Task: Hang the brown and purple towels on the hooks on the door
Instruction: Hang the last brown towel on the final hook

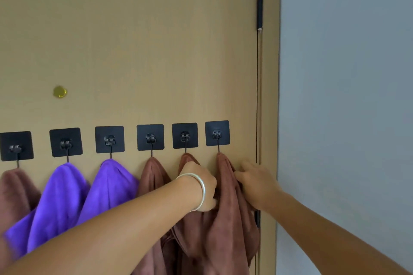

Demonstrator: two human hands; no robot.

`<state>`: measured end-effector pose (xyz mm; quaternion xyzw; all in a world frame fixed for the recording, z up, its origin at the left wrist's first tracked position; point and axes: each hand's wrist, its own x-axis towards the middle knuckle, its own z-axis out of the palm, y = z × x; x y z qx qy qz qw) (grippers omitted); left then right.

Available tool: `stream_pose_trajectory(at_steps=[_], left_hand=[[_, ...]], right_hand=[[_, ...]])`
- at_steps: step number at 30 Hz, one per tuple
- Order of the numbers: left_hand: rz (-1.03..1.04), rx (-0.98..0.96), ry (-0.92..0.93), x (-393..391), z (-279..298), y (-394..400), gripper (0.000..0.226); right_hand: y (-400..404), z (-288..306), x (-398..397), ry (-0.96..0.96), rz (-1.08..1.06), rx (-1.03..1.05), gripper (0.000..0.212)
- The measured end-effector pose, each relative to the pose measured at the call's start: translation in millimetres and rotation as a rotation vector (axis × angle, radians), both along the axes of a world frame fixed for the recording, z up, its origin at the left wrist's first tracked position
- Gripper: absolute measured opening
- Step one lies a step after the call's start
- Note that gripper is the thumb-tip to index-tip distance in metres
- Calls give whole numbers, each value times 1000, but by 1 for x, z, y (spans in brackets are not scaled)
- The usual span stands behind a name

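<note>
**Figure: Settling the last brown towel on the rightmost door hook**

Nearest the viewer, two bare forearms reach up and forward. The left hand (202, 187), a pale bangle (199, 187) on its wrist, curls its fingers into the folds of the rightmost brown towel (225, 207) from the left side and grips the cloth. The right hand (254, 183) lies against the same towel's right edge, fingers fairly straight and pressing rather than clearly pinching; the fingertips are partly hidden in the cloth.

Beyond the hands, the door (134, 40) carries six black adhesive hooks (150, 137) in a row. Each one bears a towel: brown at far left, two purple towels (64, 187), then three brown.

Judged from this, hanging is in its final step, with the last towel already caught on its hook (217, 133). The next move calls for releasing the cloth gently, without dragging it downward off the hook.
</note>
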<state>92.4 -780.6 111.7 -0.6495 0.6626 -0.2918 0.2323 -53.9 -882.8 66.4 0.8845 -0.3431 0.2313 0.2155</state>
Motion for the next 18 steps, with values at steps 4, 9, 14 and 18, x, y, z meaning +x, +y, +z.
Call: stream_pose_trajectory(at_steps=[4,9,14,18], left_hand=[[26,5,-137,-3,-22,6,58],[-28,-149,-48,-7,-51,11,58],[-214,-273,130,1,-87,34,83],[-232,-243,134,5,-105,48,73]], right_hand=[[2,0,-6,-87,71,138,31],[10,-12,-8,-186,90,306,33],[22,-5,-7,-533,102,326,27],[47,2,18,-719,249,123,29]])
